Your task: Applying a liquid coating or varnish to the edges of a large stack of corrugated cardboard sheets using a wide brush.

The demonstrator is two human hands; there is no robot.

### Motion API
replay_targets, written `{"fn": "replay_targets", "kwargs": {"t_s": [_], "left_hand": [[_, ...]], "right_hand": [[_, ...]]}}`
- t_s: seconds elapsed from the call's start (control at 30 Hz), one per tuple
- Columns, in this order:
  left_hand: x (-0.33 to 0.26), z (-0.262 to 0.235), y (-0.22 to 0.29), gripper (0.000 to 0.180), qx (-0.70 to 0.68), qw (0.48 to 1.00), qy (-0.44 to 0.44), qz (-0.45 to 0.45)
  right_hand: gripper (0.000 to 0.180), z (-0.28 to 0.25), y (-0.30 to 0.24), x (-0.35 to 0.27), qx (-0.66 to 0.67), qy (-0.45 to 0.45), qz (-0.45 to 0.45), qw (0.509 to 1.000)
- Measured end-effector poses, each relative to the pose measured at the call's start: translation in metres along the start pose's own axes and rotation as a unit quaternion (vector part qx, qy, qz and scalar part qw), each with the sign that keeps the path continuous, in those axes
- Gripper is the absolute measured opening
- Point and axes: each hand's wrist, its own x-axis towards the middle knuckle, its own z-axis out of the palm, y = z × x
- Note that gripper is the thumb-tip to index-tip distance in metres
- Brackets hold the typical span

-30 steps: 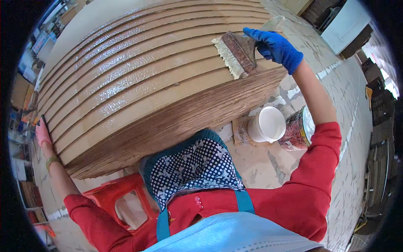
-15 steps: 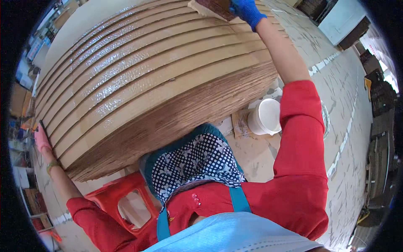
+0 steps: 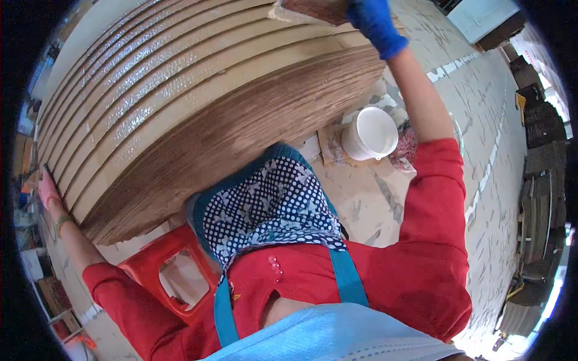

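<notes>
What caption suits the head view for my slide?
Blue-gloved right hand holds a wide brown brush over overlapping thin tan sheets, while the pink-gloved left hand rests at their edge.

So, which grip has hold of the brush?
The right grip, gloved in blue: it is closed on the wide brush. The left grip, pink-gloved, has no brush and is at the left edge of the stacked sheets.

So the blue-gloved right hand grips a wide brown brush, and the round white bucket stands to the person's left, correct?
Almost: the round white bucket stands to the person's right, not left, as the head view shows. The blue-gloved right hand does grip the wide brown brush.
</notes>
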Motion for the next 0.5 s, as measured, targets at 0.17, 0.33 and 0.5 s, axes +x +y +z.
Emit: {"fn": "replay_targets", "kwargs": {"t_s": [0.17,0.33,0.5], "left_hand": [[-0.004,0.002,-0.003,0.072,0.002,0.999,0.041,0.026],[0.005,-0.028,-0.017,0.073,-0.020,0.998,-0.059,0.015],[-0.040,0.006,0.028,0.072,-0.063,0.967,0.201,0.142]], "right_hand": [[0.011,-0.001,0.016,-0.059,-0.057,-0.015,0.046,0.997],[0.012,0.008,-0.012,-0.087,0.008,0.003,0.027,1.000],[0.009,0.035,-0.002,-0.069,-0.121,0.112,0.019,0.986]]}}
